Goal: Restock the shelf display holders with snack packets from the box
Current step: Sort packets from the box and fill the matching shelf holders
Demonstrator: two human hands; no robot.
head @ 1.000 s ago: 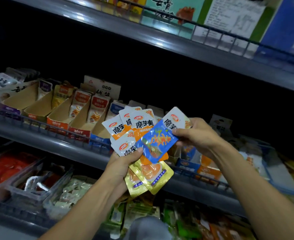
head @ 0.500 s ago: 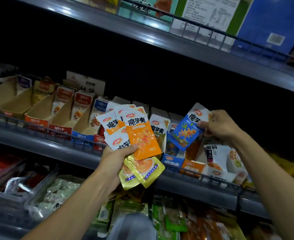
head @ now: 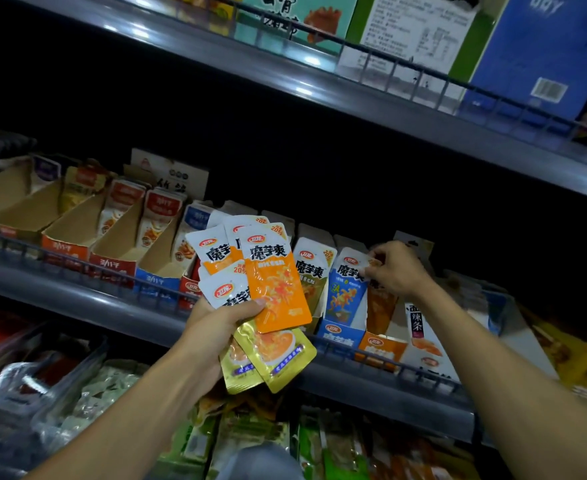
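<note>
My left hand (head: 221, 327) grips a fan of snack packets (head: 271, 289): several orange and white ones on top and two gold ones (head: 274, 355) hanging below. My right hand (head: 397, 268) pinches the top corner of a blue packet (head: 345, 289), which stands upright in the blue display holder (head: 340, 336) on the middle shelf. To the right of it sits an orange holder (head: 382, 346), and to the left an olive packet (head: 314, 271) stands in its own holder.
A row of cardboard holders (head: 73, 233), partly filled, runs left along the middle shelf behind a wire rail (head: 87, 268). Large boxes (head: 541, 53) stand on the shelf above. The lower shelf holds trays of bagged goods (head: 35, 372). A white box (head: 423, 341) stands at right.
My right hand has carried the blue packet from the fan to the right and down into the blue holder. The left hand has kept its hold on the other packets.
</note>
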